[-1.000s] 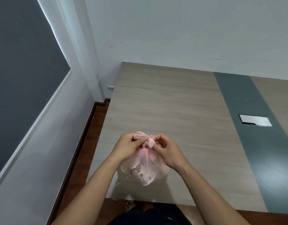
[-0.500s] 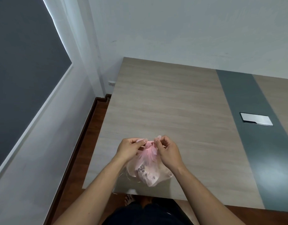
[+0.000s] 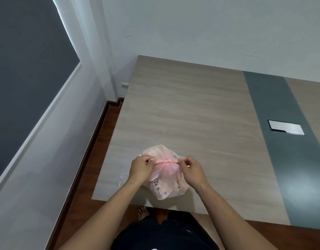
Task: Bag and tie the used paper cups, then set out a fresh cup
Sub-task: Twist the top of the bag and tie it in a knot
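A thin pink plastic bag (image 3: 164, 184) lies on the wooden table (image 3: 191, 114) near its front edge, bulging with crumpled paper cups that show dimly through the film. My left hand (image 3: 140, 168) pinches one handle end of the bag. My right hand (image 3: 190, 168) pinches the other end. Between them the two ends are stretched into a taut horizontal pink band with a knot (image 3: 167, 161) in the middle, above the gathered neck. No fresh cup is in view.
A dark grey strip (image 3: 281, 141) runs down the table's right part, with a metal cable hatch (image 3: 286, 127) set in it. A white wall stands behind the table, a window with a dark blind at left. My bare foot (image 3: 143, 212) shows on the wooden floor below the table edge.
My hands have moved apart sideways, drawing the bag's two ends out into a tight line. The bag has flattened and spread on the table. The camera view shifted slightly.
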### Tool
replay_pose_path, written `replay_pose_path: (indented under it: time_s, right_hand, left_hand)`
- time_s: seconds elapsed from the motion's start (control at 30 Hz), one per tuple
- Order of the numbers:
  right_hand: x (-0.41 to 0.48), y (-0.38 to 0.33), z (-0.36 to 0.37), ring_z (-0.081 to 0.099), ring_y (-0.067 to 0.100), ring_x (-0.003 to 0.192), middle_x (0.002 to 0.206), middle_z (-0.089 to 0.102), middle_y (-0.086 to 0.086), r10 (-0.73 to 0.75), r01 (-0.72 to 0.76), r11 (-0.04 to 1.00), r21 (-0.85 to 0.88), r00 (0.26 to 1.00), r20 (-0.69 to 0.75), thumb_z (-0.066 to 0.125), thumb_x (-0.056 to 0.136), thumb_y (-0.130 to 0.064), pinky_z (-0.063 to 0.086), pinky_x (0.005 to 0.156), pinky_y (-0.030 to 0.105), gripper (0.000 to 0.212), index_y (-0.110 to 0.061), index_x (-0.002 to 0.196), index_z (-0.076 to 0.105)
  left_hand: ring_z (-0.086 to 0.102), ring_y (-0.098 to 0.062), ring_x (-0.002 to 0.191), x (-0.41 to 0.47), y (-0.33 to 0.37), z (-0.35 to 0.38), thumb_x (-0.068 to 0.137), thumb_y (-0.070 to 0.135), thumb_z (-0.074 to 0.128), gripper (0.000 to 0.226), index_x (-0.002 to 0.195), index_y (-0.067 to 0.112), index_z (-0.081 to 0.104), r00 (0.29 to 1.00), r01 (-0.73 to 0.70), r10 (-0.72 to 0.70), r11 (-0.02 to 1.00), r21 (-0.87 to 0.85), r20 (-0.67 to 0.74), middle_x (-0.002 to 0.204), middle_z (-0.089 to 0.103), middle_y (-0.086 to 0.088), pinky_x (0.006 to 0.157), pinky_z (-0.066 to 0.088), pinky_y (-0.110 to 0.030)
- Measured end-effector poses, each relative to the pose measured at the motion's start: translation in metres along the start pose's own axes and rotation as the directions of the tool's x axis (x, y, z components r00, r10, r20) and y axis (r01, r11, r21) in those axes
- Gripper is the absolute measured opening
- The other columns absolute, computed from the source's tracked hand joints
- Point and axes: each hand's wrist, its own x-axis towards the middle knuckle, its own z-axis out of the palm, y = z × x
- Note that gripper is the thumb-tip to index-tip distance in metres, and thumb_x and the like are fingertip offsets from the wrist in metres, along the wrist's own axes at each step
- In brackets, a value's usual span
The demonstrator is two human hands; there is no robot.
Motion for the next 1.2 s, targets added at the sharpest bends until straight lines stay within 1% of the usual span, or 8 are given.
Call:
replay_pose_path:
  time_s: [0.1,0.27,0.47,0.57,0.73,0.97,1.1,1.2]
  right_hand:
    - [-0.001,0.003,-0.006,0.076,0.016,0.093,0.096,0.082,-0.004,0.021,-0.022,0.998,0.063,0.999,0.024,0.065,0.108,-0.035,0.060,0.087,0.040,0.027,-0.014,0.094,0.073]
    - [-0.001,0.004,-0.018,0.081,0.020,0.100,0.107,0.084,0.002,0.055,-0.073,0.981,0.179,0.993,0.106,0.063,0.110,-0.031,0.067,0.094,0.043,0.023,-0.011,0.107,0.072]
    - [0.002,0.007,-0.027,0.082,0.028,0.100,0.104,0.083,0.008,0.041,-0.092,0.971,0.222,0.974,0.221,0.068,0.108,-0.032,0.066,0.097,0.048,0.023,-0.009,0.108,0.073]
    - [0.005,0.004,-0.035,0.078,0.020,0.105,0.112,0.081,-0.007,-0.052,0.014,0.993,0.120,0.946,0.319,0.066,0.108,-0.036,0.066,0.094,0.041,0.017,-0.023,0.113,0.077]
    - [0.009,0.017,-0.051,0.064,-0.004,0.075,0.121,0.073,-0.024,-0.208,0.330,0.933,-0.146,0.822,0.530,0.082,0.093,-0.052,0.046,0.070,0.010,0.032,-0.046,0.124,0.074]
    - [0.000,0.019,-0.048,0.066,-0.001,0.069,0.100,0.080,-0.019,-0.284,0.440,0.893,-0.091,0.709,0.645,0.082,0.095,-0.046,0.051,0.070,0.019,0.014,-0.037,0.106,0.078]
    - [-0.014,0.012,-0.033,0.072,0.013,0.081,0.102,0.077,-0.026,-0.332,0.530,0.848,-0.027,0.569,0.753,0.082,0.096,-0.043,0.054,0.072,0.018,0.010,-0.040,0.103,0.077]
    - [-0.033,0.004,-0.019,0.072,0.010,0.084,0.104,0.077,-0.026,-0.355,0.576,0.817,0.026,0.465,0.811,0.082,0.097,-0.039,0.051,0.071,0.013,0.009,-0.039,0.104,0.077]
  left_hand:
    - [0.066,-0.014,0.119,-0.005,-0.004,0.005,0.105,0.018,0.068,0.027,0.130,0.026,0.076,0.992,-0.126,0.126,0.990,0.059,0.002,0.132,0.068,0.006,0.109,0.056,-0.033]
    - [0.051,-0.015,0.132,-0.014,-0.007,0.014,0.105,0.041,0.072,0.038,0.141,0.031,0.072,0.964,-0.256,0.231,0.938,0.233,0.129,0.144,0.062,0.010,0.107,0.047,-0.030]
    - [0.064,-0.019,0.110,-0.030,-0.001,0.032,0.098,0.055,0.076,0.031,0.115,0.030,0.084,0.979,-0.193,0.202,0.935,0.298,-0.002,0.112,0.078,0.011,0.093,0.056,-0.040]
    - [0.068,-0.019,0.099,-0.042,0.005,0.038,0.101,0.046,0.075,0.021,0.106,0.029,0.088,0.976,-0.171,0.198,0.953,0.249,-0.089,0.103,0.081,0.009,0.090,0.060,-0.042]
    - [0.069,-0.013,0.096,-0.072,0.011,0.052,0.101,0.043,0.074,0.022,0.106,0.029,0.090,0.970,-0.098,0.128,0.984,0.150,-0.207,0.105,0.082,0.007,0.089,0.060,-0.040]
    - [0.074,-0.012,0.095,-0.132,0.007,0.071,0.099,0.033,0.080,0.017,0.106,0.022,0.090,0.929,0.000,0.001,1.000,0.004,-0.370,0.103,0.081,0.003,0.088,0.060,-0.034]
    - [0.075,-0.004,0.093,-0.176,-0.003,0.073,0.096,0.032,0.086,0.014,0.104,0.020,0.090,0.868,0.098,-0.148,0.987,-0.129,-0.474,0.102,0.079,0.009,0.081,0.056,-0.019]
    - [0.076,-0.003,0.093,-0.212,-0.013,0.074,0.096,0.035,0.086,0.016,0.105,0.023,0.090,0.808,0.158,-0.232,0.971,-0.180,-0.542,0.102,0.079,0.011,0.084,0.061,-0.025]
